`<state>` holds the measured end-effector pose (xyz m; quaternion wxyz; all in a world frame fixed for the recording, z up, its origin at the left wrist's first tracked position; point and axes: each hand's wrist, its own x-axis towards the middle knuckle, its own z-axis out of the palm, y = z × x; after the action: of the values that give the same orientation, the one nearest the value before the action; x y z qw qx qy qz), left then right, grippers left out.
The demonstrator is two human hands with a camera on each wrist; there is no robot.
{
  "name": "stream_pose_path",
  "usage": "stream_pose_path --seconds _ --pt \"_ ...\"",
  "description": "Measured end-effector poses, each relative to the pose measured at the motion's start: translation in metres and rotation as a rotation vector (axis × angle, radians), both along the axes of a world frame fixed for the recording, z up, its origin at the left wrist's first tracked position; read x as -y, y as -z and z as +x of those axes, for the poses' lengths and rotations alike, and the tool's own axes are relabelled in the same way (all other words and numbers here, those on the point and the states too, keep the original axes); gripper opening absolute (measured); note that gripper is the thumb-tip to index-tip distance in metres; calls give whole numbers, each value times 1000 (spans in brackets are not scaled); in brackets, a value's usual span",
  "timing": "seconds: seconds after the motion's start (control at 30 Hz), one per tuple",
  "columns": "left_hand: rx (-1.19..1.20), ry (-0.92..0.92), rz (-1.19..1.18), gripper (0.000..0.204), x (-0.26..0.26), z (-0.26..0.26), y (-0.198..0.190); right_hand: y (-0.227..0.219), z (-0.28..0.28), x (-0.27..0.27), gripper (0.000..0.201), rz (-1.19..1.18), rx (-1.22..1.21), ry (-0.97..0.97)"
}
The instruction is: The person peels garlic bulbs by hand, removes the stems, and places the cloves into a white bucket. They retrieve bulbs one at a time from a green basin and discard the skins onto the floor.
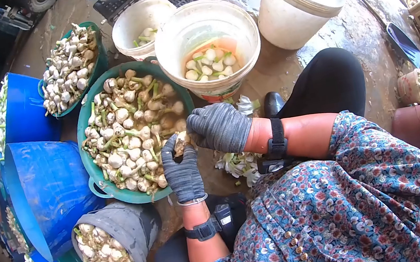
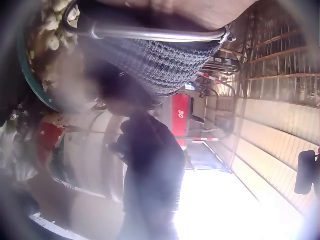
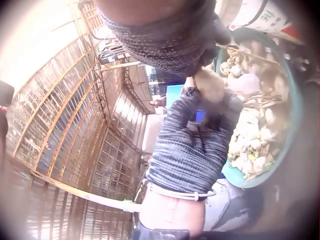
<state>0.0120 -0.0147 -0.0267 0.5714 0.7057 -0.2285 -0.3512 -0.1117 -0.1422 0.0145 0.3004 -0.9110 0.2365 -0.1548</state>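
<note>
Left hand (image 1: 185,176): fingers grasping garlic bulb (image 1: 182,143), near right edge of green tub (image 1: 135,197). Right hand (image 1: 220,127): fingers curled at bulb; we cannot tell whether they pinch it. Step looks like peeling: we'd best hold bulb steady, peel in small strips, avoid bruising, drop scraps onto peelings (image 1: 242,166) right of tub.

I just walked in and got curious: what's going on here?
Someone wearing gloves is working on a garlic bulb. The left hand holds it and the right hand, fingers curled, meets it beside a green tub of dirt-marked bulbs. Whiter bulbs lie in a white bucket nearby, and pale scraps on the ground.
</note>
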Motion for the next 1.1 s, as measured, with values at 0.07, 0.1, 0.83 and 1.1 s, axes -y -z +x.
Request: stream_pose_path --seconds 0.07,0.1,0.83,1.1 --pt "-9 22 -8 39 -2 -1 -5 1 1 -2 13 -8 -5 8" --pt "-22 23 -11 39 0 -5 -21 1 3 -1 13 118 55 73" --pt "-131 217 -112 48 -10 -6 -22 -7 -15 13 14 -87 151 -260" --pt "189 383 -72 60 -18 -9 -23 4 -8 2 12 332 100 -97"
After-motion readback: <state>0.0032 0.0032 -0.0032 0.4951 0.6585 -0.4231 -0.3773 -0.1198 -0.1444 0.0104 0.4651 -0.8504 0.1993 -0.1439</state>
